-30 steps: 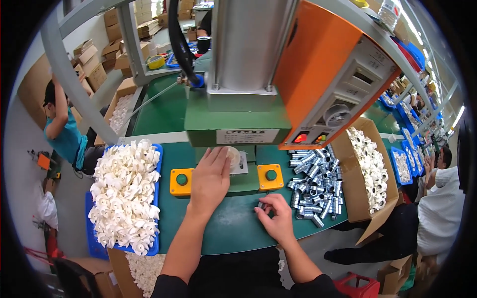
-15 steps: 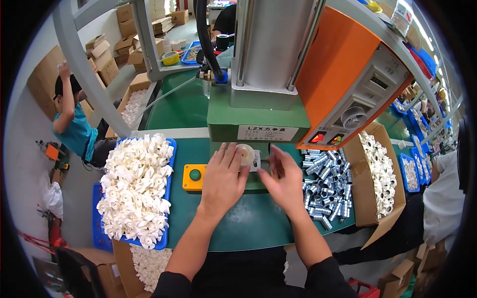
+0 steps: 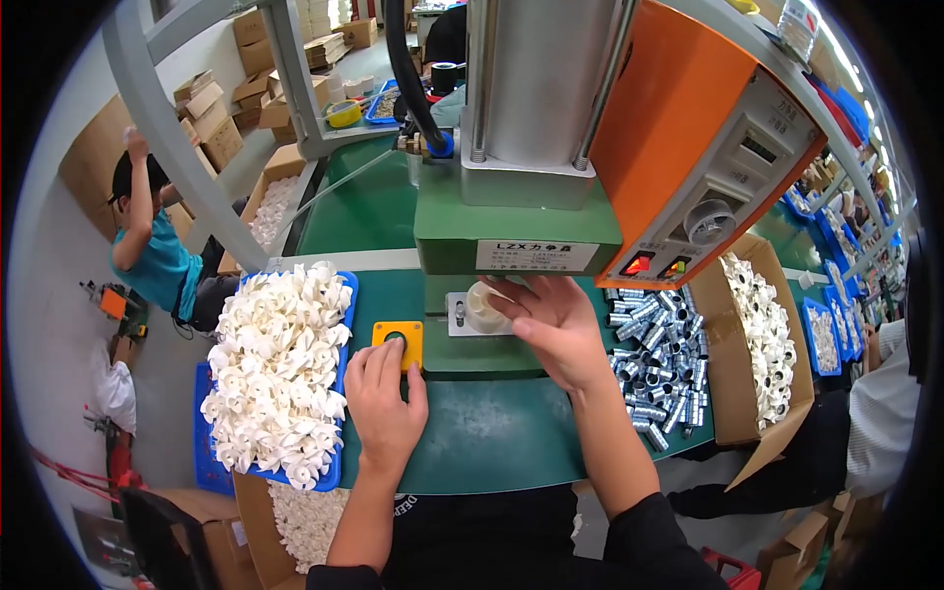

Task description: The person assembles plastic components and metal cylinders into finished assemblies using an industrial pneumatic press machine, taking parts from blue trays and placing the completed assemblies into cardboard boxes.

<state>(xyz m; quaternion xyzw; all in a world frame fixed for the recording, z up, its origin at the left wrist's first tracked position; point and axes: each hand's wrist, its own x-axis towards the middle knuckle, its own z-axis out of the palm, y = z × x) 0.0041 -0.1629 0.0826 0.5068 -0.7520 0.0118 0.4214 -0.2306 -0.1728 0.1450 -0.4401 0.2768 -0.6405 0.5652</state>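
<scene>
On the metal plate of a green bench press stands a white round plastic part, under the press head. The fingertips and thumb of my right hand close round the right and far sides of this part; the exact contact is partly hidden. My left hand lies with outstretched fingers at the yellow button box, fingertips over its green button, which they mostly cover. It holds nothing.
A blue tray heaped with white plastic parts stands left. Metal sleeves lie on the right, before a cardboard box of white parts. An orange control box rises beside the press. A person in teal sits far left.
My left hand has left the white part and moved left and nearer, onto the button box. My right hand has moved left to the white part. The view has shifted slightly.
</scene>
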